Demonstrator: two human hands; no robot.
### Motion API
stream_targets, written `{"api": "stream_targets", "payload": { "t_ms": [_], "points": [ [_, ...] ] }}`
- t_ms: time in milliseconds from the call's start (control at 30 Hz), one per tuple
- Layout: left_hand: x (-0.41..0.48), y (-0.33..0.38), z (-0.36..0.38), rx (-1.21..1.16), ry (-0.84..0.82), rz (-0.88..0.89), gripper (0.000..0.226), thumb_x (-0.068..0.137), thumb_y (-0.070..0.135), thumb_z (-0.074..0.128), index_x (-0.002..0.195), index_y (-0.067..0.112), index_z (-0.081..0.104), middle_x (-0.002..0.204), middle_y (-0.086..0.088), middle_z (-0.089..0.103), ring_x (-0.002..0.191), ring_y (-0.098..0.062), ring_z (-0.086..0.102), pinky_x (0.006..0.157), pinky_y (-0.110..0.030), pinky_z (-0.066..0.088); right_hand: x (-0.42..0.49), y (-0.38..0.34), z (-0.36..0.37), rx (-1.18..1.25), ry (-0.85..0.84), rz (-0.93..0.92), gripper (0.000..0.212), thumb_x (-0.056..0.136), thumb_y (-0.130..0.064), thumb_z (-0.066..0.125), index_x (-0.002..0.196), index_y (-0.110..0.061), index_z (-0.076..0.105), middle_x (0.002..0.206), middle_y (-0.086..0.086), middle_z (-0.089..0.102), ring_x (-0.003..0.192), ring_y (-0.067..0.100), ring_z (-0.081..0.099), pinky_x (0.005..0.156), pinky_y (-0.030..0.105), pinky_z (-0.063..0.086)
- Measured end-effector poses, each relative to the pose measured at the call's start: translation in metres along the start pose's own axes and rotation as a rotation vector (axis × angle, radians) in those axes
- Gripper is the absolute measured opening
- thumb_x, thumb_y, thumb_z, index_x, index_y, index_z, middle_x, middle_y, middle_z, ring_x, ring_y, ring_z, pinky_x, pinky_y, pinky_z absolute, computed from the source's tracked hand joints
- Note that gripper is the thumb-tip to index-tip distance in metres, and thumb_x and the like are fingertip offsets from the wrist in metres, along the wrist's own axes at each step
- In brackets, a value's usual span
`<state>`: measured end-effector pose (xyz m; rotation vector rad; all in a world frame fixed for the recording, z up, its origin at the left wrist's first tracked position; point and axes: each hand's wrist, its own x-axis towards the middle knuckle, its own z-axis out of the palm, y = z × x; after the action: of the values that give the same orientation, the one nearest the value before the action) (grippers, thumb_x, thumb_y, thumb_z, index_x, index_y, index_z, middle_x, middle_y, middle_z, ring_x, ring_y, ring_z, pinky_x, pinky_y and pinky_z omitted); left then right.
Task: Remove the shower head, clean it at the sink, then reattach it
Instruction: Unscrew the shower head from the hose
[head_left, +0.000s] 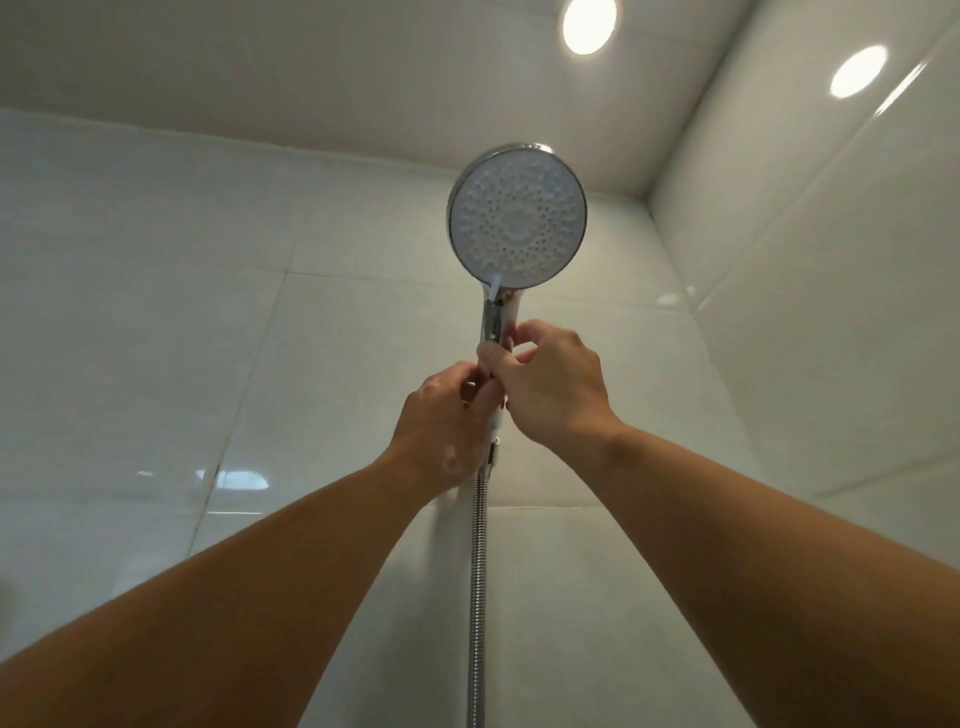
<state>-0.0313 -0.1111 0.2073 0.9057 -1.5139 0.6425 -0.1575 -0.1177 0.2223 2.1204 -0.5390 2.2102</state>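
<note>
The round chrome shower head (518, 218) with its white nozzle face points down at me, high on the tiled wall. Its chrome handle (497, 322) runs down into my hands. My right hand (553, 387) grips the handle from the right, fingers curled round it. Just below and to the left, my left hand (439, 423) pinches the lower part of the handle. The holder behind my hands is mostly hidden. A ribbed metal hose (477, 582) hangs straight down from the handle's base.
Glossy white wall tiles (156, 312) lie behind the shower. A side wall (831, 260) meets them in a corner on the right. Two round ceiling lights (589, 23) shine overhead.
</note>
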Motion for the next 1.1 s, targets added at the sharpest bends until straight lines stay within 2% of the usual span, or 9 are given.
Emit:
{"api": "stream_targets", "payload": {
  "t_ms": [167, 367, 467, 600, 700, 767, 833, 933, 1100],
  "points": [
    [0.015, 0.015, -0.004, 0.018, 0.002, 0.019, 0.035, 0.103, 0.042, 0.049, 0.086, 0.015, 0.062, 0.077, 0.000, 0.064, 0.070, -0.022, 0.056, 0.063, -0.031, 0.041, 0.020, -0.003, -0.005, 0.027, 0.036, -0.001, 0.021, 0.088, -0.045, 0.067, 0.091, -0.025, 0.071, 0.089, 0.001, 0.073, 0.085, 0.028, 0.071, 0.081, 0.043, 0.060],
    [0.019, 0.043, -0.011, -0.030, -0.010, 0.049, 0.041, 0.103, 0.040, 0.049, 0.077, 0.012, 0.065, 0.069, 0.003, 0.063, 0.064, -0.017, 0.056, 0.065, -0.030, 0.040, 0.033, -0.009, -0.024, 0.103, 0.026, 0.028, 0.024, 0.090, -0.041, 0.069, 0.077, -0.021, 0.066, 0.078, 0.007, 0.074, 0.073, 0.029, 0.075, 0.076, 0.049, 0.063],
    [0.009, 0.052, -0.010, -0.050, -0.028, 0.015, 0.041, 0.104, 0.038, 0.049, 0.069, 0.018, 0.059, 0.066, 0.005, 0.059, 0.061, -0.013, 0.053, 0.063, -0.030, 0.039, 0.024, -0.010, -0.035, 0.131, -0.017, 0.084, 0.028, 0.092, -0.036, 0.069, 0.080, -0.011, 0.071, 0.078, 0.010, 0.074, 0.068, 0.028, 0.075, 0.071, 0.045, 0.064],
    [-0.020, 0.054, -0.002, -0.086, -0.087, -0.057, 0.037, 0.104, 0.040, 0.049, 0.076, 0.019, 0.062, 0.069, 0.005, 0.060, 0.063, -0.011, 0.056, 0.062, -0.028, 0.044, -0.004, -0.001, -0.045, 0.136, -0.092, 0.157, 0.029, 0.094, -0.035, 0.069, 0.081, -0.009, 0.071, 0.079, 0.010, 0.074, 0.064, 0.023, 0.074, 0.066, 0.036, 0.065],
    [-0.050, 0.051, 0.004, -0.105, -0.158, -0.105, 0.037, 0.103, 0.041, 0.049, 0.084, 0.014, 0.066, 0.077, 0.000, 0.066, 0.071, -0.017, 0.063, 0.072, -0.039, 0.057, -0.033, 0.010, -0.048, 0.140, -0.135, 0.226, 0.027, 0.094, -0.035, 0.069, 0.085, -0.010, 0.071, 0.081, 0.009, 0.074, 0.065, 0.022, 0.075, 0.063, 0.033, 0.064],
    [-0.073, 0.047, 0.008, -0.111, -0.180, -0.160, 0.036, 0.102, 0.045, 0.051, 0.085, 0.017, 0.067, 0.081, -0.001, 0.069, 0.078, -0.021, 0.067, 0.081, -0.046, 0.060, -0.054, 0.018, -0.049, 0.173, -0.176, 0.282, 0.026, 0.094, -0.034, 0.070, 0.085, -0.010, 0.072, 0.081, 0.009, 0.074, 0.063, 0.020, 0.074, 0.059, 0.031, 0.063],
    [-0.101, 0.042, 0.011, -0.135, -0.208, -0.233, 0.033, 0.100, 0.047, 0.053, 0.087, 0.021, 0.068, 0.084, -0.001, 0.072, 0.082, -0.022, 0.070, 0.084, -0.048, 0.060, -0.080, 0.028, -0.048, 0.221, -0.214, 0.331, 0.026, 0.093, -0.034, 0.072, 0.086, -0.009, 0.071, 0.080, 0.009, 0.073, 0.061, 0.018, 0.073, 0.057, 0.029, 0.060],
    [-0.151, 0.037, 0.015, -0.159, -0.265, -0.315, 0.030, 0.100, 0.048, 0.055, 0.092, 0.021, 0.068, 0.084, 0.000, 0.072, 0.080, -0.019, 0.070, 0.080, -0.043, 0.061, -0.128, 0.042, -0.046, 0.258, -0.279, 0.404, 0.024, 0.094, -0.035, 0.070, 0.090, -0.011, 0.072, 0.083, 0.007, 0.074, 0.065, 0.017, 0.074, 0.058, 0.027, 0.060],
    [-0.242, 0.029, 0.018, -0.110, -0.347, -0.416, 0.025, 0.097, 0.046, 0.059, 0.093, 0.023, 0.068, 0.081, 0.005, 0.073, 0.072, -0.008, 0.068, 0.064, -0.024, 0.055, -0.225, 0.064, -0.042, 0.356, -0.345, 0.558, 0.021, 0.097, -0.031, 0.066, 0.093, -0.011, 0.073, 0.083, 0.009, 0.073, 0.071, 0.019, 0.075, 0.058, 0.026, 0.059]
  ]
}}
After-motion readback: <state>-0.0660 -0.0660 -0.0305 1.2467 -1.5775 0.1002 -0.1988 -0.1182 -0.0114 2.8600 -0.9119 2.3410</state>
